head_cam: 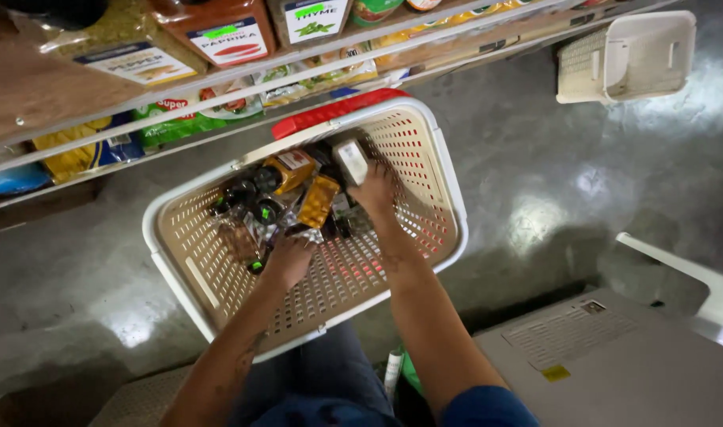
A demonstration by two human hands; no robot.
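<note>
Perforated beige basket [195,261] on floor: right hand [375,190], fingers pinching a small white-capped bottle [351,160] over the jar pile; left hand [288,261] fingers spread among packets; best lifted straight, neighbours steadied.

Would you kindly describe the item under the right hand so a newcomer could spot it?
Find the beige perforated basket on the floor. The right hand grips a small white-capped container at the pile's far edge; its neighbours are amber or dark.

Single head-worn view, looking steeply down from close above onto a basket [195,261] on the floor [535,158]; shelves [219,79] cross the top edge, forearms enter from the bottom.
</note>
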